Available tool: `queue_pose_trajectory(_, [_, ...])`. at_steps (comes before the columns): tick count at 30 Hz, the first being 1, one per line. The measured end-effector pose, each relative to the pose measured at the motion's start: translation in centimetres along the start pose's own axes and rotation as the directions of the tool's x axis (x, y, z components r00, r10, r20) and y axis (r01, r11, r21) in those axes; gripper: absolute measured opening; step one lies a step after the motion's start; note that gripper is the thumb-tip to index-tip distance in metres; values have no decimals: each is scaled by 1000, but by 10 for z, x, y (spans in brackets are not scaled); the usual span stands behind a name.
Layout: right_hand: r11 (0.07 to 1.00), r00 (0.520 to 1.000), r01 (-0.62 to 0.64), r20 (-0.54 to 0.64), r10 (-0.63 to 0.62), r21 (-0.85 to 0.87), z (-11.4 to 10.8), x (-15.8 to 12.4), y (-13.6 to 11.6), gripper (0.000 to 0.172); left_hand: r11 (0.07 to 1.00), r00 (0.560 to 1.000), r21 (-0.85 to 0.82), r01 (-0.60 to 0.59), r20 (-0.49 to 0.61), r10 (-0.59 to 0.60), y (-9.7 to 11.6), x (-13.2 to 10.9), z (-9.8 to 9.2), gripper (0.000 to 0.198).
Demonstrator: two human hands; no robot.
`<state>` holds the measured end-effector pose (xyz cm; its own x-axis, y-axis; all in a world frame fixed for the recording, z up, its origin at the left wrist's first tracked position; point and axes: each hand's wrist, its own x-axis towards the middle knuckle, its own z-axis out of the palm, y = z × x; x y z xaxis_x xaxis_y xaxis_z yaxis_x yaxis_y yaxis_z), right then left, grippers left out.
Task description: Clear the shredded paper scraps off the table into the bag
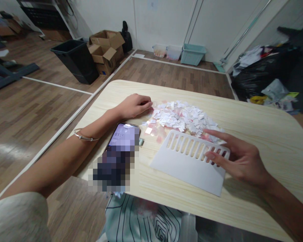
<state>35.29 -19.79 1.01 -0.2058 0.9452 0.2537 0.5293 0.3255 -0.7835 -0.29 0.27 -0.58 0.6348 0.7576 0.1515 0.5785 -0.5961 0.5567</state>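
A heap of small white and pink paper scraps (184, 117) lies in the middle of a pale wooden table (262, 134). In front of it lies a flat white slotted board (189, 161). My right hand (238, 158) rests on the board's right end, fingers stretched out and spread, fingertips on the slots and nothing held. My left hand (135, 105) lies at the heap's left edge with its fingers curled and pressed together; what they hold, if anything, is hidden. A thin bracelet (84, 136) circles my left wrist.
A phone (122, 139) with a lit screen lies near the table's front edge by my left forearm. On the floor behind stand a black bin (77, 60), cardboard boxes (106, 48), a teal basket (193, 53) and black bags (265, 74).
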Motion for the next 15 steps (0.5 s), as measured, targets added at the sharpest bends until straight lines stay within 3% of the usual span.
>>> queue_pose_trajectory(3, [998,999,-49,-11,50,26,0,-2,3,71,1000,1000,4,-4,-3,4,0,0,0,33])
queue_pose_trajectory(7, [997,998,46,33,-45,-55,1,-2,1,43,1000,1000,5,-3,3,3,2,0,0,32])
queue_pose_trajectory(11, [1000,1000,-28,2,28,-12,5,-2,-3,55,1000,1000,5,6,2,-6,3,-1,0,32])
queue_pose_trajectory(15, [997,999,45,21,-44,-55,9,-4,0,42,1000,1000,-5,12,6,-12,3,-1,0,32])
